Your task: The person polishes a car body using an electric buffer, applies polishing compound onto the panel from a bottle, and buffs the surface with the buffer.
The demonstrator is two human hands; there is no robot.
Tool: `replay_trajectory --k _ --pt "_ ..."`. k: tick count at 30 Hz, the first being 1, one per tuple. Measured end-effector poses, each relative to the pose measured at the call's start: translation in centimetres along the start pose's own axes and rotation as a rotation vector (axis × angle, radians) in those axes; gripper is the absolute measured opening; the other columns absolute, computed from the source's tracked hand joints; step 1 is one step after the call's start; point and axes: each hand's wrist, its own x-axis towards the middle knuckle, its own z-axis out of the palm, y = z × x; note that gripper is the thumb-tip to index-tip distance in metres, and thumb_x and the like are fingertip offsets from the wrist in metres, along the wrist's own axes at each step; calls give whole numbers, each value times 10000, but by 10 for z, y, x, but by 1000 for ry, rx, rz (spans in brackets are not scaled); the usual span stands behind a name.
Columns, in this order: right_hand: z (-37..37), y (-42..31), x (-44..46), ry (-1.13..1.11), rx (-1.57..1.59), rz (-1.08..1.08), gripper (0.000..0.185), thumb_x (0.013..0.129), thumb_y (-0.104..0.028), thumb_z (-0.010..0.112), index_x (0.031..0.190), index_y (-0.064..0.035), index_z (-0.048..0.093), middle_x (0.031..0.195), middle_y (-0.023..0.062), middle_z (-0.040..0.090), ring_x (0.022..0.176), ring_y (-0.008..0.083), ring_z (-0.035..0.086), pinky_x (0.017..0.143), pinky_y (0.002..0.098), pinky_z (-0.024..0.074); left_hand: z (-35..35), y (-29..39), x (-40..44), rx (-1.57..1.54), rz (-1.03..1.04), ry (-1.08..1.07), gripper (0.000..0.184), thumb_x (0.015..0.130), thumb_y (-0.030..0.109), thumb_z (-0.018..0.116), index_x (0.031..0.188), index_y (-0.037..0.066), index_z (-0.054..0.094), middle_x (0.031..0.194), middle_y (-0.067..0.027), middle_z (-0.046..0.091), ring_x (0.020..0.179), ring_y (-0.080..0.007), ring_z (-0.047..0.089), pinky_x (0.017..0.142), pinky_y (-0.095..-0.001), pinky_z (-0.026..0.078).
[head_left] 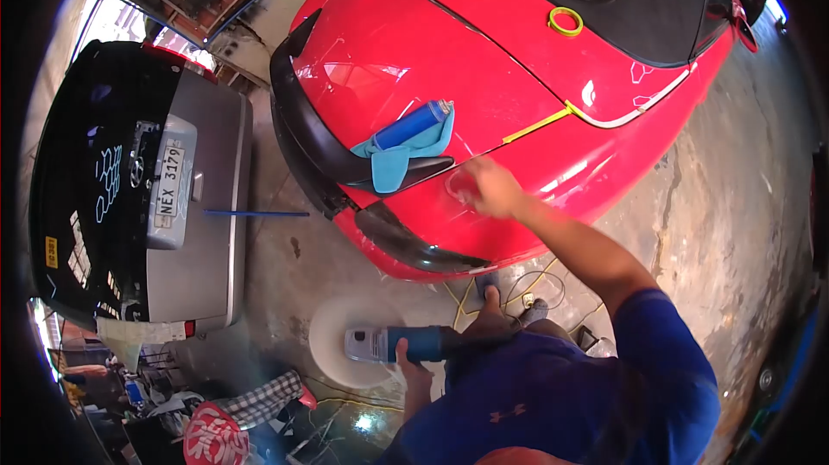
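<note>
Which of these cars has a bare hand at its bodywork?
The glossy red car: the right hand is beside its turquoise cloth; the silver car with white licence plate stands apart.

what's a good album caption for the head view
Right hand at a red car, left hand holding a power tool, a blue container lying on a teal cloth nearby.
</note>
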Motion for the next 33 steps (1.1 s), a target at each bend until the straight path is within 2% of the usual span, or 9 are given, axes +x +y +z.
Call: replay_trajectory --k 4,11,15,18,23,26,29,31,33 --pt "26 35 141 198 -321 39 611 842 -145 777 1422 -81 595 1438 164 593 1383 381 533 1100 521 499 -21 8 -7 -4 -65 68 636 991 528 702 1404 56 595 1331 -92 662 1229 -254 621 1129 -413 444" --pt "60 53 207 -27 -643 118 595 874 -174 749 1450 -110 612 1495 136 590 1410 356 542 1115 529 466 -12 25 -11 1 -85 269 769 936 567 753 1448 29 555 1356 -146 649 1251 -285 625 1140 -430 457" --pt "11 45 183 -55 -342 -71 643 702 -247 838 1295 -87 645 1250 118 635 1130 348 695 932 503 565 9 39 0 14 -105 247 814 904 563 787 1461 23 541 1347 -163 646 1253 -296 628 1138 -444 477" --pt "-43 14 150 4 -152 -140 692 653 -289 888 1263 -62 651 1241 144 644 1054 375 722 870 491 585 16 41 16 39 -95 173 850 891 563 797 1483 17 526 1366 -174 639 1260 -308 630 1140 -451 489" --pt "-172 -33 25 691 256 -331 827 709 -274 900 1438 -44 582 1253 169 636 1171 360 670 1020 450 544 41 48 37 67 -141 65 867 926 603 755 1514 23 494 1409 -165 624 1310 -308 598 1171 -442 427" --pt "-175 -16 -26 755 485 -135 899 772 -326 912 1503 -14 490 1241 225 668 1160 395 685 1014 462 545 55 50 38 104 -160 32 885 921 611 759 1523 26 483 1424 -169 611 1323 -311 588 1177 -444 421" --pt "-179 28 -89 305 371 174 854 787 -386 898 1443 -10 500 1120 252 723 1064 431 731 941 502 578 92 49 19 160 -66 38 887 923 612 753 1530 28 474 1427 -170 605 1329 -311 582 1183 -446 414" --pt "-190 63 -137 -146 -70 418 789 815 -420 853 1414 -27 522 1047 262 757 1025 465 741 908 533 596 119 42 -11 168 7 67 883 925 609 750 1532 30 472 1424 -170 605 1324 -309 583 1183 -446 412" --pt "-214 104 -171 -555 -324 568 619 759 -451 893 1215 -59 746 1092 199 789 1085 380 760 916 497 612 114 26 -22 140 -28 -27 874 930 604 747 1529 31 470 1418 -166 606 1319 -308 584 1178 -443 412"
